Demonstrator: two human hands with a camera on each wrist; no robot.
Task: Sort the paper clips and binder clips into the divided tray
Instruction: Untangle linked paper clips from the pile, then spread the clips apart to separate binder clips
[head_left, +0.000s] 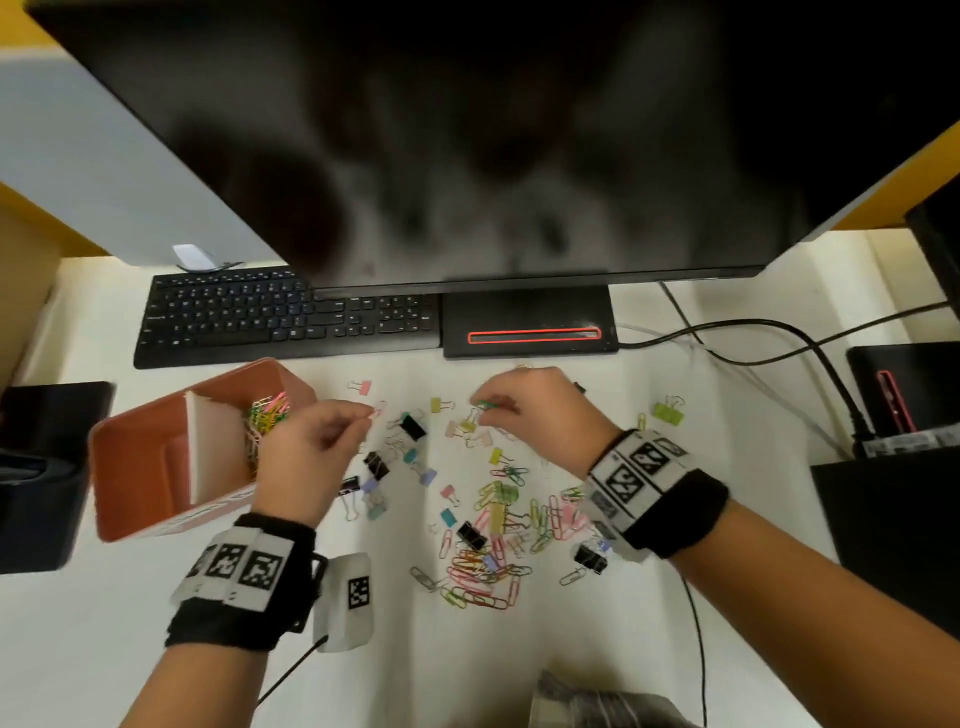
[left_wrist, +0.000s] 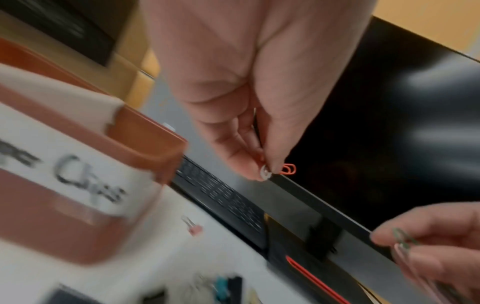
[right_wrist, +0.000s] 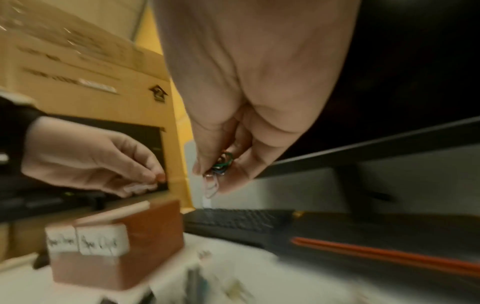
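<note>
A terracotta divided tray (head_left: 135, 467) stands at the left of the desk, with a white divider and a heap of coloured paper clips (head_left: 265, 415) in its right compartment. Just right of the tray, my left hand (head_left: 317, 441) pinches an orange-pink paper clip (left_wrist: 288, 169) between thumb and fingertip. My right hand (head_left: 524, 410) hovers further right and holds a small bunch of paper clips (right_wrist: 219, 166), green and pale ones among them. Loose paper clips (head_left: 493, 566) and binder clips (head_left: 413, 427) lie scattered on the white desk between and below both hands.
A black keyboard (head_left: 280, 317) and the monitor base (head_left: 530, 322) lie behind the work area, under a large dark monitor (head_left: 493, 130). Cables (head_left: 779, 338) run at the right. A cardboard box (right_wrist: 85, 72) stands at far left, dark boxes at both sides.
</note>
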